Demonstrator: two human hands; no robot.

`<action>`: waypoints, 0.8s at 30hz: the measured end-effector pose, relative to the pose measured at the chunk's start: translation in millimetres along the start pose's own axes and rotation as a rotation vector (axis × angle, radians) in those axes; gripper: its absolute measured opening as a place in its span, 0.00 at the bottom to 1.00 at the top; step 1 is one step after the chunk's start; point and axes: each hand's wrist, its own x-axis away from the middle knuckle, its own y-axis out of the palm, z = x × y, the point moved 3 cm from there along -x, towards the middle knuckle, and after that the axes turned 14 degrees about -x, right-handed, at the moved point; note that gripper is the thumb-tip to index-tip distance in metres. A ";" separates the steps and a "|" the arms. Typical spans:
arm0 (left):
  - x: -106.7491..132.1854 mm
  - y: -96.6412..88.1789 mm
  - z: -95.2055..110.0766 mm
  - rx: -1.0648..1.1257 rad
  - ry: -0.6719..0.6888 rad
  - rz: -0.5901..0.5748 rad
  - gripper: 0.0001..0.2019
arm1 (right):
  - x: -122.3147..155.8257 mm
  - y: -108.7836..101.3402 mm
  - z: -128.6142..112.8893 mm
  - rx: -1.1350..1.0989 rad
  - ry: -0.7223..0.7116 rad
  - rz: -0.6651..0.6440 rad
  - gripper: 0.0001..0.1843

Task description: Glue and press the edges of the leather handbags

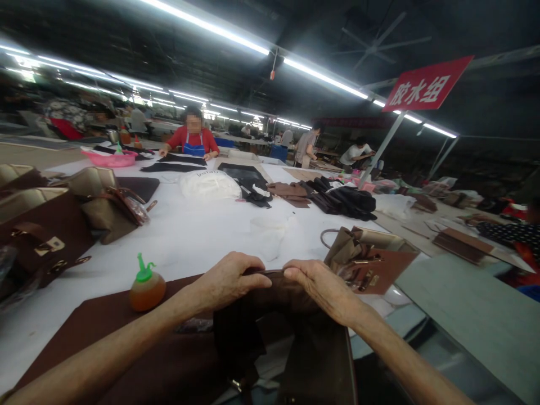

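Observation:
Both hands pinch the far upper edge of a dark brown handbag (312, 354) right in front of me. My left hand (236, 278) has its thumb and fingers closed on that edge. Just to its right, my right hand (316, 284) grips the same edge, with a small gap between the two. The bag stands open towards me, its dark inside partly in shadow. Beneath my left forearm lies a flat brown leather sheet (97, 320). On the sheet sits a round bottle of amber liquid (147, 291) with a green spout.
Brown handbags (46, 225) crowd the left side, and another handbag (379, 264) stands at right. Farther back are a white plastic bundle (211, 184), dark leather pieces (341, 197) and a pink basin (108, 158). A co-worker in red (192, 135) sits across the white table (202, 233).

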 end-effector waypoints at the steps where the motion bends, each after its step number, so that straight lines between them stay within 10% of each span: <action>1: -1.3 -0.6 -1.5 0.013 -0.004 0.010 0.14 | 0.0 -0.5 0.1 -0.016 -0.009 0.001 0.18; 24: -34.9 -1.4 2.5 -0.142 0.049 -0.056 0.16 | -17.0 4.5 15.1 0.057 0.102 0.070 0.24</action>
